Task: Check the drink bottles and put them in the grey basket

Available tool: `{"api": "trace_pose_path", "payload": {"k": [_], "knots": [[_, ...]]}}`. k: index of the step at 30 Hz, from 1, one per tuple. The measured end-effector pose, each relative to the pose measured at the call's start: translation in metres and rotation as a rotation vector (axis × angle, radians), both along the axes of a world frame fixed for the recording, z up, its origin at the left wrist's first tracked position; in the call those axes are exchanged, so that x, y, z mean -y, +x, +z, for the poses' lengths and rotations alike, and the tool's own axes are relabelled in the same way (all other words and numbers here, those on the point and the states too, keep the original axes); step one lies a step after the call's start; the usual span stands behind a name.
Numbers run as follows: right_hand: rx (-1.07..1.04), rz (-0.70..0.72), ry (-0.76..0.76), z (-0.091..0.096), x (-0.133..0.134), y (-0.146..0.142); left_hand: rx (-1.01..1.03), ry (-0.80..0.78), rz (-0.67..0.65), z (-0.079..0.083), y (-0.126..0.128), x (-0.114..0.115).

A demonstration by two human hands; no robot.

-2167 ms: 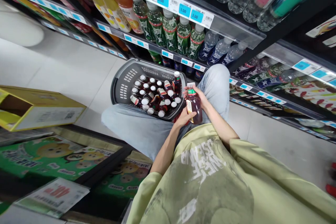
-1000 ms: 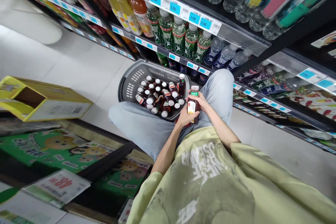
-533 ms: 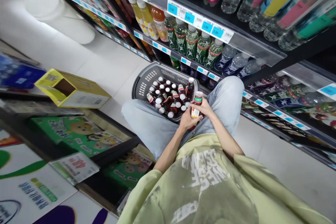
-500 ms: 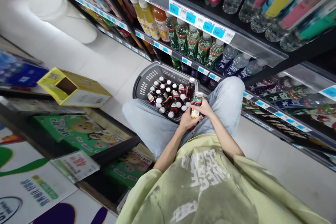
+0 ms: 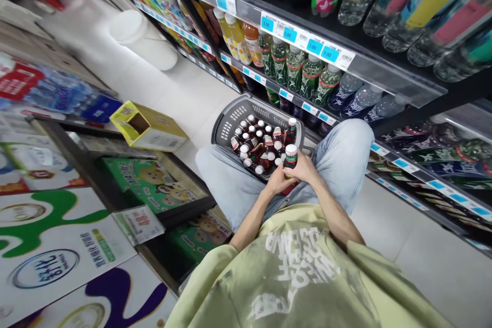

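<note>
In the head view, a small dark bottle with a white cap and a green label at its neck stands nearly upright between my two hands, above my lap. My left hand is closed round its lower part. From the other side, my right hand wraps it with the fingers. Just beyond my hands is a grey shopping basket between my knees, holding several dark bottles with white caps. Some of those lie tilted, and one bottle stands up at the basket's right side.
Shelves of drinks with price tags run along the right and far side. A yellow carton lies open beyond my left knee. Display boxes are stacked at the left. A white round container stands farther up the aisle.
The held bottle has been turned more upright, so its cap now faces me and its lower label is hidden by my hands. The whole view has shifted, with the scene moving slightly right.
</note>
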State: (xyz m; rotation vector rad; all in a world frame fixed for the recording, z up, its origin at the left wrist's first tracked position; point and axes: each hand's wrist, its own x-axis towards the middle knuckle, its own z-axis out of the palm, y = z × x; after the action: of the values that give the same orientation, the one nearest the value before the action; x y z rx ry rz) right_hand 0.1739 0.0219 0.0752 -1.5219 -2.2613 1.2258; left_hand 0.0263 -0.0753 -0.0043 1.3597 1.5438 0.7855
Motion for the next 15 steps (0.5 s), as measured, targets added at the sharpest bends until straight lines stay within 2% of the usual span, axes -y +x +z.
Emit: {"api": "trace_pose_path", "payload": {"k": [5,12,15], "knots": [[-0.03,0.158,0.105,-0.005,0.006,-0.002,-0.08,0.021,-0.11,0.015,-0.024,0.008],[0.014,0.447,0.134,-0.003,0.008,-0.005,-0.126,0.079,0.026,0.063,-0.058,0.027],[0.044,0.576,0.139,-0.002,0.009,-0.007,-0.159,0.165,0.009,0.083,-0.062,0.023]]}}
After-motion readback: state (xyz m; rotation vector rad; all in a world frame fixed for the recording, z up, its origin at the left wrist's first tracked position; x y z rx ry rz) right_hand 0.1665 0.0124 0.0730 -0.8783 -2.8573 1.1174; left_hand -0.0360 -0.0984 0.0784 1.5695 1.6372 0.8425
